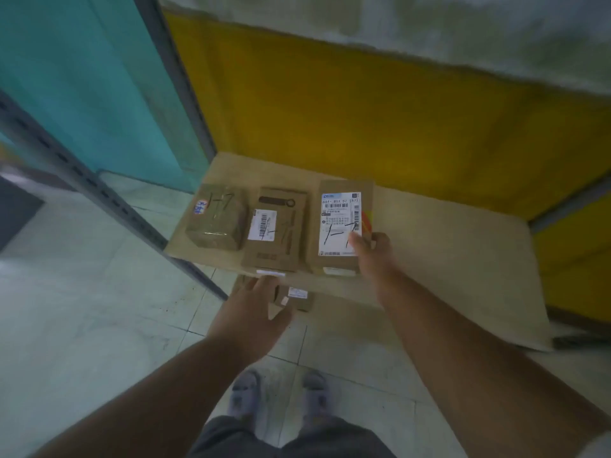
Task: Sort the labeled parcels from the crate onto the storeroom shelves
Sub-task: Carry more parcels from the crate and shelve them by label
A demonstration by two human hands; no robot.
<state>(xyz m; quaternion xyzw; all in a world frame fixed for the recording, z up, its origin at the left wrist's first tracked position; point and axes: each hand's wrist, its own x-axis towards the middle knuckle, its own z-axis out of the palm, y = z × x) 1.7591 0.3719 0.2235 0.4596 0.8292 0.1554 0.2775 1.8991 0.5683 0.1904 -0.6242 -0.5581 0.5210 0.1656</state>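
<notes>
Three brown parcels lie in a row on the cardboard-lined shelf [446,246]. The left parcel [216,219] is tape-wrapped and marked "1-7". The middle parcel [276,231] carries a small white barcode label. The right parcel [340,226] has a large white label with "1-7" handwritten on it. My right hand [368,251] grips this right parcel at its near right corner, thumb on the label. My left hand [251,312] hovers below the shelf's front edge, fingers spread, holding nothing.
A grey slotted steel upright [99,190] runs diagonally at the left. A yellow panel [363,120] backs the shelf, a teal panel [82,77] stands to its left. Another small parcel [296,297] lies on a lower level. Tiled floor and my feet are below.
</notes>
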